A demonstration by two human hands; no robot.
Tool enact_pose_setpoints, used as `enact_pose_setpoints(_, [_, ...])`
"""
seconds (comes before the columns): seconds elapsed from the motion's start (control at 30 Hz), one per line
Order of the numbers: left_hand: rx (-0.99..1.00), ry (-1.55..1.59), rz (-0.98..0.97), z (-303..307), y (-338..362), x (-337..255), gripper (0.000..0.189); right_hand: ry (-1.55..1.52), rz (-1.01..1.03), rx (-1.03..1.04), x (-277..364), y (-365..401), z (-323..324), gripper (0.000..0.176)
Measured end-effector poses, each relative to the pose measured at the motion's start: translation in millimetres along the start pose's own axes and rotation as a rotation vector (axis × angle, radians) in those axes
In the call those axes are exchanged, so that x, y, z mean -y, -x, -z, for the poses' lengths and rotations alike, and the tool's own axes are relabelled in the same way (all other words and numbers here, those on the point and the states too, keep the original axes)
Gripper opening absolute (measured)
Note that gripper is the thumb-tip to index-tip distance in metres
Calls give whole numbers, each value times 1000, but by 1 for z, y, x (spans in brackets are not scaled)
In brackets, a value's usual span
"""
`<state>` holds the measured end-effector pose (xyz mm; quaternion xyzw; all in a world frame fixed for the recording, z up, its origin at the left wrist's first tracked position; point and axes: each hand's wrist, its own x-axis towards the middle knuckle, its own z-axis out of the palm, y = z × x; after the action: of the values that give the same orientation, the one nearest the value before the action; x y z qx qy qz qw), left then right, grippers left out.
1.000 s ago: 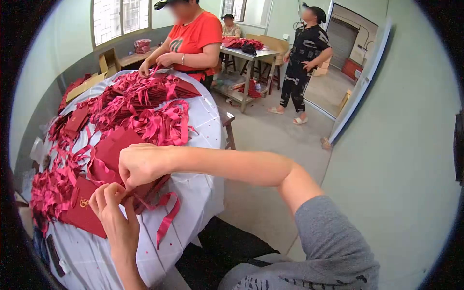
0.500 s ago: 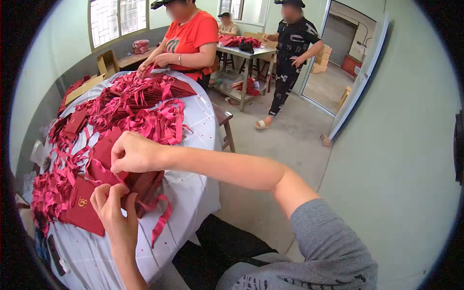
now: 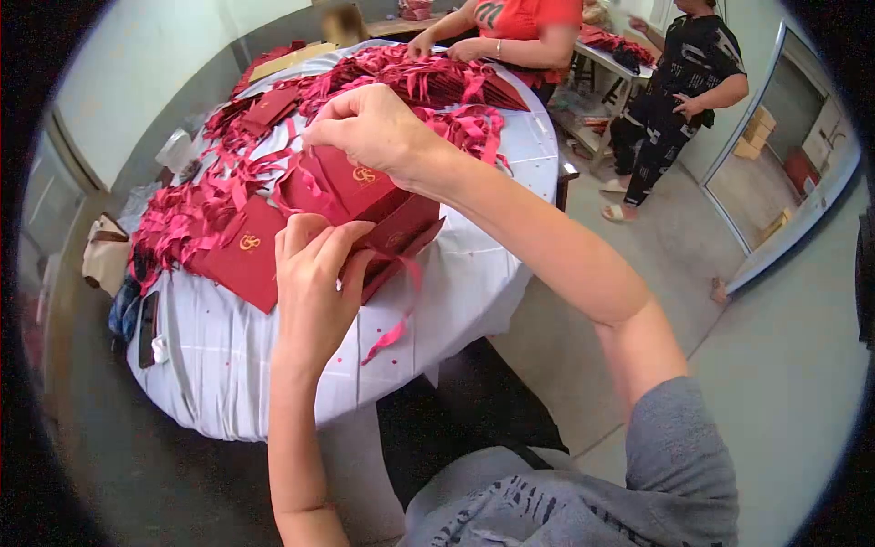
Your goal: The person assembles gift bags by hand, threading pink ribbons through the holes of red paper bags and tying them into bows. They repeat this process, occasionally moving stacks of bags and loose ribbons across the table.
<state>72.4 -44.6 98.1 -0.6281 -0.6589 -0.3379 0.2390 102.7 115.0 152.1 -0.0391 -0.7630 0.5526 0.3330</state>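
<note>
My right hand [image 3: 378, 137] is raised over a dark red paper bag [image 3: 351, 196] with a gold emblem, its thumb and fingertips pinched on a pink-red ribbon [image 3: 310, 178]. Below it, my left hand [image 3: 314, 273] is closed near the bag's lower edge, fingertips on a ribbon too; a loose ribbon end [image 3: 396, 333] trails from there onto the cloth. Exactly what lies between the left fingertips is partly hidden. More dark red bags lie under and beside the hands, one with a gold emblem [image 3: 241, 260] to the left.
A white cloth [image 3: 483, 301] covers the round table. Heaps of bags with tangled ribbons [image 3: 401, 77] spread over its far and left sides. A phone [image 3: 149, 328] lies at the left edge. A person in a red shirt [image 3: 538, 36] handles ribbons opposite; another in black [image 3: 684, 82] stands behind.
The view has turned left and down. My right hand has lifted away from my left hand, so the gap between them is wider. The left hand stays low by the bag.
</note>
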Motion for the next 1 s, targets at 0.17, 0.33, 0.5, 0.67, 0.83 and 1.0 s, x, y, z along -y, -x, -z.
enact_pose_setpoints(0.17, [-1,10,9,-2,0,3,21,-32,50,-23,0,-12,-4,15])
enact_pose_setpoints(0.33, [-37,-7,52,-3,2,5,18,192,242,-161,1,12,8,23])
enact_pose_setpoints(0.5, [-66,-10,129,1,2,8,15,363,293,-15,10,79,16,28])
enact_pose_setpoints(0.67, [-98,-36,149,3,-3,2,15,503,248,103,-22,106,20,21])
enact_pose_setpoints(0.83, [-93,13,164,-4,3,0,15,177,152,142,-33,114,15,26])
enact_pose_setpoints(1.0, [-83,-29,135,-7,2,-1,15,277,130,67,-33,120,4,27])
